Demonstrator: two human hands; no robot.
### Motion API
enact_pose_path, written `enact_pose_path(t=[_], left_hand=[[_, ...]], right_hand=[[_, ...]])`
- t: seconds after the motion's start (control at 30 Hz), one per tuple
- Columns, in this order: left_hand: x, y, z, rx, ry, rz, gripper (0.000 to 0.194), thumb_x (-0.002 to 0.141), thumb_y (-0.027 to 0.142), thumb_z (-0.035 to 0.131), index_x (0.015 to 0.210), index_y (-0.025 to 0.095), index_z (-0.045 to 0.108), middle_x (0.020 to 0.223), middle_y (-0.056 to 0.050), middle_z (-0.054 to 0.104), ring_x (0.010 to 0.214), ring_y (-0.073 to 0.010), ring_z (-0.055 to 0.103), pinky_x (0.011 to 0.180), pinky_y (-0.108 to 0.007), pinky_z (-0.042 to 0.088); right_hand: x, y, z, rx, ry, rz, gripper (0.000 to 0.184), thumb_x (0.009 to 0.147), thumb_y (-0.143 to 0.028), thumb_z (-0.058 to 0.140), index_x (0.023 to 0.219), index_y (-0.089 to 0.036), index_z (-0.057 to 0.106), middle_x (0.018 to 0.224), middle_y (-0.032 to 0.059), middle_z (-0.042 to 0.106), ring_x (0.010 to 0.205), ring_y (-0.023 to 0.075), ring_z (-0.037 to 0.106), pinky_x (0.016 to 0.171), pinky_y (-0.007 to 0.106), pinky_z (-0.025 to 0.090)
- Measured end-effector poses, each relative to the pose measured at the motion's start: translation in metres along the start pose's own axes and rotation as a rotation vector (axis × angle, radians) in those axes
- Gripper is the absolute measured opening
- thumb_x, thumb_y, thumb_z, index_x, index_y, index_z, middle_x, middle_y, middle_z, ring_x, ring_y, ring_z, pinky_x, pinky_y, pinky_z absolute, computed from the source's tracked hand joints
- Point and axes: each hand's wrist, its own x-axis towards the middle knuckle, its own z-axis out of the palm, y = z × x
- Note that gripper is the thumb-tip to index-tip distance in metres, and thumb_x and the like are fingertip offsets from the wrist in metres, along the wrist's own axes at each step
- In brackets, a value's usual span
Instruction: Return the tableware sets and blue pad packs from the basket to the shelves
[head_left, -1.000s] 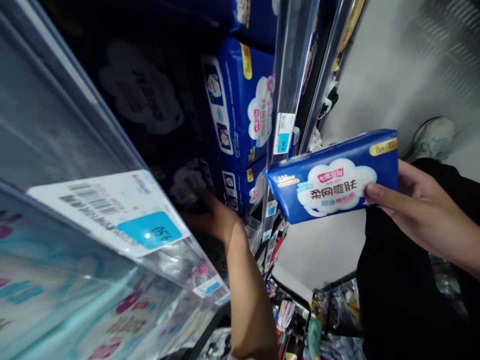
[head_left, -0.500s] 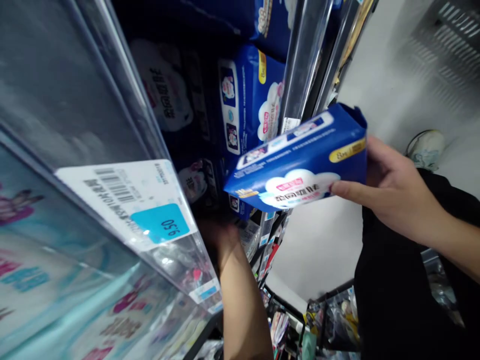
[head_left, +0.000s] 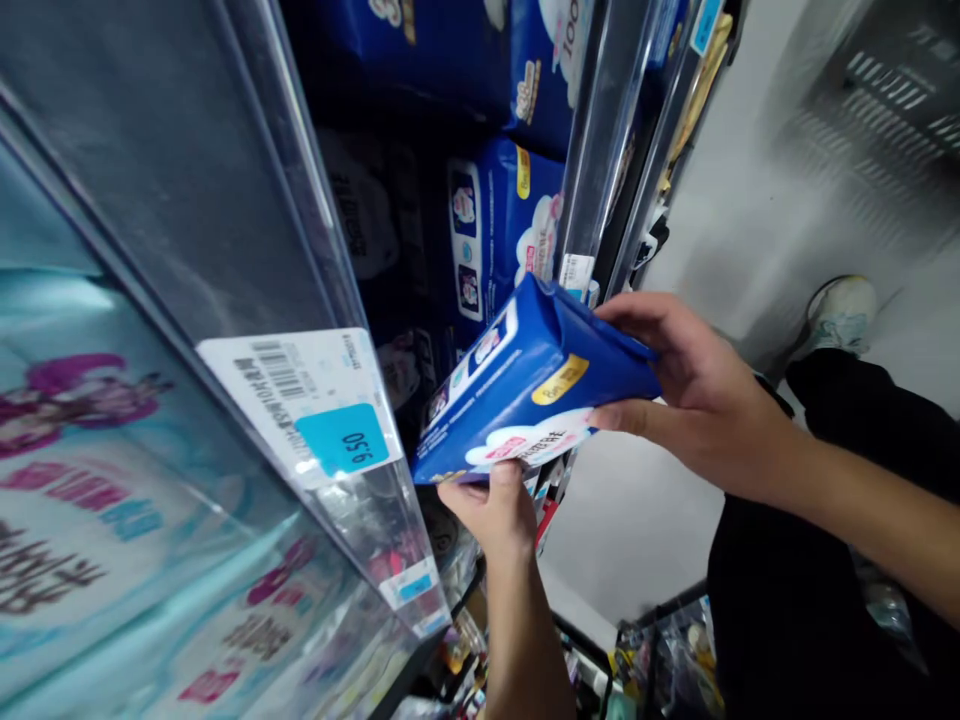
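The right hand point(head_left: 697, 395) clamps a blue pack point(head_left: 532, 385), the left hand point(head_left: 491, 510) cupped tight under its edge (held off the shelf point(head_left: 382, 540) so far).

view: head-worn | faces: forward, down, tilted sideways | range: close to shelf edge point(head_left: 375, 530), left hand point(head_left: 487, 510), right hand point(head_left: 697, 400)

Clear acrylic shelf fronts point(head_left: 232, 200) run at a steep tilt across the view, a barcode price label point(head_left: 300, 400) reading 9.50 on one edge. Beyond lie a pale grey floor point(head_left: 750, 230), a ridged metal plate point(head_left: 885, 110) and a low wire rack point(head_left: 667, 650) of bagged goods
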Motion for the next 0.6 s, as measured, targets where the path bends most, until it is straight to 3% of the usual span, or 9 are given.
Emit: enact_pose_path(t=[0.07, 0.13, 0.23, 0.33, 0.47, 0.6], left_hand=[[0.002, 0.005, 0.000, -0.116, 0.024, 0.012, 0.071, 0.064, 0.062, 0.081, 0.114, 0.015, 0.063, 0.110, -0.013, 0.071, 0.109, -0.0306, 0.067, 0.096, -0.046, 0.054], [0.007, 0.009, 0.004, -0.223, 0.071, 0.043, 0.066, 0.061, 0.054, 0.087, 0.110, 0.015, 0.066, 0.109, -0.012, 0.072, 0.111, -0.0307, 0.066, 0.099, -0.046, 0.054], [0.020, 0.015, 0.016, -0.270, 0.219, 0.093, 0.056, 0.066, 0.047, 0.086, 0.109, 0.016, 0.067, 0.118, -0.010, 0.070, 0.123, -0.0298, 0.060, 0.107, -0.044, 0.049], [0.041, 0.020, 0.027, -0.274, 0.339, 0.065, 0.048, 0.071, 0.044, 0.081, 0.109, 0.017, 0.067, 0.131, -0.011, 0.064, 0.134, -0.0307, 0.052, 0.116, -0.045, 0.041], [0.071, 0.022, 0.035, -0.263, 0.328, 0.002, 0.042, 0.082, 0.031, 0.070, 0.121, 0.021, 0.061, 0.145, -0.008, 0.054, 0.143, -0.0252, 0.041, 0.122, -0.043, 0.033], [0.088, 0.024, 0.046, -0.329, 0.289, -0.003, 0.048, 0.088, 0.021, 0.067, 0.134, 0.022, 0.052, 0.145, -0.010, 0.053, 0.136, -0.0203, 0.050, 0.115, -0.037, 0.043]], right_hand=[[-0.007, 0.003, 0.001, -0.028, -0.002, -0.006, 0.052, 0.082, -0.034, 0.081, 0.126, -0.026, 0.055, 0.129, 0.0053, 0.058, 0.123, 0.0264, 0.055, 0.104, 0.041, 0.050], [-0.012, 0.005, 0.002, -0.039, 0.033, -0.004, 0.050, 0.088, -0.035, 0.075, 0.132, -0.028, 0.052, 0.137, 0.0051, 0.054, 0.120, 0.0239, 0.057, 0.102, 0.039, 0.051], [-0.021, 0.006, 0.000, -0.027, 0.077, 0.039, 0.043, 0.096, -0.034, 0.063, 0.136, -0.032, 0.047, 0.143, 0.0041, 0.051, 0.105, 0.0183, 0.062, 0.094, 0.036, 0.053], [-0.035, 0.011, -0.009, -0.024, 0.115, 0.116, 0.039, 0.098, -0.032, 0.060, 0.135, -0.033, 0.048, 0.135, 0.0031, 0.059, 0.100, 0.0160, 0.063, 0.093, 0.034, 0.053], [-0.061, 0.025, -0.026, -0.070, 0.172, 0.216, 0.036, 0.097, -0.039, 0.061, 0.131, -0.033, 0.052, 0.124, 0.0029, 0.067, 0.104, 0.0170, 0.064, 0.098, 0.036, 0.052], [-0.089, 0.038, -0.043, -0.149, 0.200, 0.342, 0.039, 0.095, -0.049, 0.062, 0.130, -0.034, 0.054, 0.122, 0.0045, 0.067, 0.107, 0.0203, 0.064, 0.098, 0.040, 0.053]])
